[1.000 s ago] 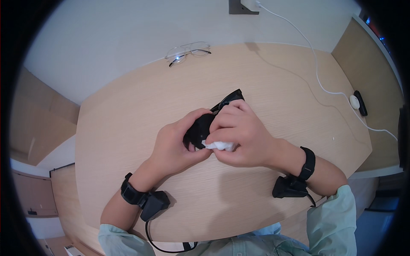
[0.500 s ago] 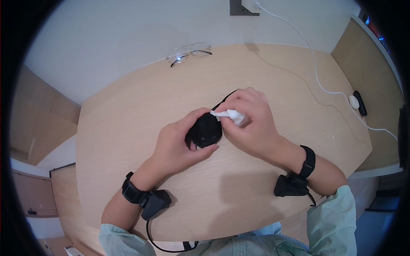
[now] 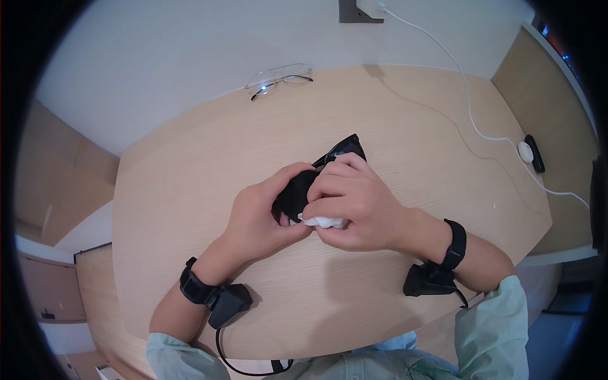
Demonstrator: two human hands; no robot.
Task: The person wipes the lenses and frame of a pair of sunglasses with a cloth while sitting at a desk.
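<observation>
Ahead of you, glasses [image 3: 275, 82] sit at the far edge of the bench [image 3: 190, 158], by the wall [image 3: 190, 50]. To your right, a white cable [image 3: 469, 104] runs from a plug [image 3: 370, 7] down past a white disc [image 3: 525, 152] and a black bar [image 3: 536, 154], near the side panel [image 3: 544, 101].

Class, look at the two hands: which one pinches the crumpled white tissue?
The right hand: its thumb and fingers pinch the white tissue, whereas the left hand curls around the rounded black object.

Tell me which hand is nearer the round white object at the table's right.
Right. The right hand is apart from the round white object, to its left; the left hand is farther left.
</observation>
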